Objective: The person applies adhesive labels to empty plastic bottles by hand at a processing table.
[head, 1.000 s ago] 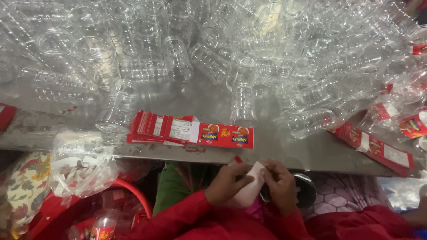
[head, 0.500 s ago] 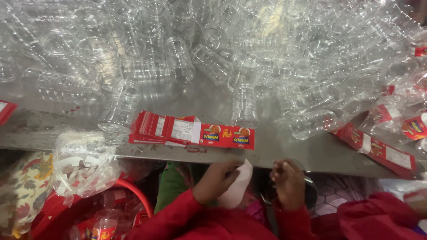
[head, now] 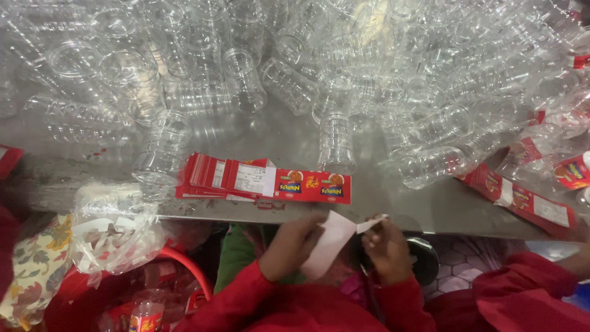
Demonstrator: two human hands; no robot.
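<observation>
Below the table edge (head: pixel 393 216), both hands working one white paper strip (head: pixel 329 243). Left hand (head: pixel 294 245) pinching the strip's upper left edge, fingers curled round it. Right hand (head: pixel 386 247) gripping a narrow peeled end of the strip (head: pixel 373 224) between thumb and fingertips, pulled off to the right, apart from the main piece. Red sleeves (head: pixel 246 295) on both arms, low in the view.

Just above the hands, on the steel table, a fanned stack of red labels (head: pixel 264 181), lying flat, its right end showing printed pictures. Touching the stack's left end, a clear plastic bottle (head: pixel 161 147) on its side. Another clear bottle (head: pixel 337 138) standing mouth-down just above the stack's right end. Beyond those, a dense heap of empty clear bottles (head: pixel 295 55) across the whole back of the table.

Far right, a second run of red labels (head: pixel 522 200) near the table corner, with a labelled bottle (head: pixel 571 172) beside it. Lower left, a crumpled clear plastic bag (head: pixel 114 227) hanging over a red basket rim (head: pixel 190 270).
</observation>
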